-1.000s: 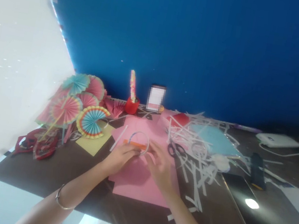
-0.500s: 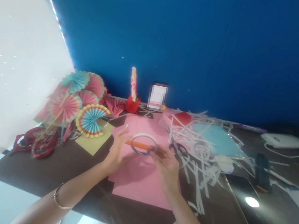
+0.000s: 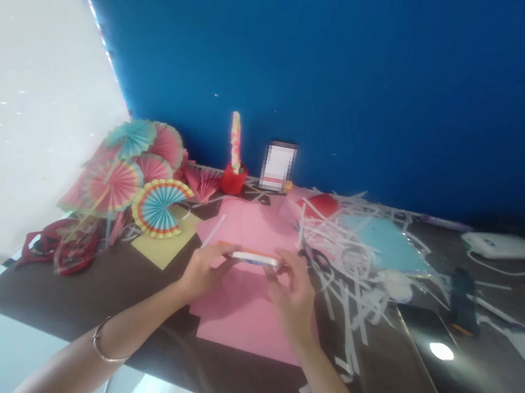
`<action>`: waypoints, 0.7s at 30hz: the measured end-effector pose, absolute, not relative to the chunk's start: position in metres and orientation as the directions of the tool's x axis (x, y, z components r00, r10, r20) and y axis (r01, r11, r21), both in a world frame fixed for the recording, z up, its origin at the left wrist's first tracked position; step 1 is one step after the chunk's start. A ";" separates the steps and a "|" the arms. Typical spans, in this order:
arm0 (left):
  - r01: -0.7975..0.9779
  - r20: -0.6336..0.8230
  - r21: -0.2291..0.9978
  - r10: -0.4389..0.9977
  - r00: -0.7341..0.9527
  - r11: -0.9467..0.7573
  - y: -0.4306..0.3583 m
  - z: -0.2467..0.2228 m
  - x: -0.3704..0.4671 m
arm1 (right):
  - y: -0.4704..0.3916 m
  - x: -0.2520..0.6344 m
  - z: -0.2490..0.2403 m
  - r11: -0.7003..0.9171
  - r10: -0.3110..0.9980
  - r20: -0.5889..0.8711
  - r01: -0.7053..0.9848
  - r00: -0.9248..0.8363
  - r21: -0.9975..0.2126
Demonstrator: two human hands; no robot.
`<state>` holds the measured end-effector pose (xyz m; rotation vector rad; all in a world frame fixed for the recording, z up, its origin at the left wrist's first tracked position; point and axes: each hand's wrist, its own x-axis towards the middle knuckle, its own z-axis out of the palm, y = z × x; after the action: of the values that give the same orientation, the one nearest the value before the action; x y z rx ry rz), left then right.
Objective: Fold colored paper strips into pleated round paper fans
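Observation:
A thin white ring [image 3: 255, 259], seen nearly edge-on, is held between both hands above pink paper sheets [image 3: 246, 315]. My left hand [image 3: 203, 272] pinches its left end. The fingers of my right hand [image 3: 292, 293] grip the right end. Behind the ring an orange strip [image 3: 253, 250] shows in part. A thin white stick [image 3: 213, 231] slants up just above my left hand. Black-handled scissors [image 3: 319, 261] lie to the right of my right hand.
Folded paper fans [image 3: 112, 183] and a yellow sheet [image 3: 165, 246] are on the left. A red cup [image 3: 233, 180] stands at the back. White paper strips [image 3: 352, 293], a light blue sheet [image 3: 386, 244] and a dark phone [image 3: 454, 379] lie on the right.
The ring has tipped from an open oval to nearly edge-on. My left hand has moved from beside it to its left end and closed on it.

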<state>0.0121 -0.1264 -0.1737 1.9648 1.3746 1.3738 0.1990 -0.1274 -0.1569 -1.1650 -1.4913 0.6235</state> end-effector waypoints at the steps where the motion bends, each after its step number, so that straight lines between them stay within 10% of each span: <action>1: 0.524 0.545 0.692 0.835 0.073 -0.497 -0.127 -0.175 0.012 | -0.127 0.200 -0.157 0.415 0.885 0.463 0.356 0.058 -0.838; 21: 0.603 0.697 0.481 0.695 0.177 -0.636 -0.127 -0.173 0.008 | -0.131 0.199 -0.152 0.439 0.882 0.470 0.400 -0.022 -0.804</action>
<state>0.0080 -0.1269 -0.1730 2.3354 1.2922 1.4687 0.1990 -0.1310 -0.1519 -1.1420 -1.6240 0.5647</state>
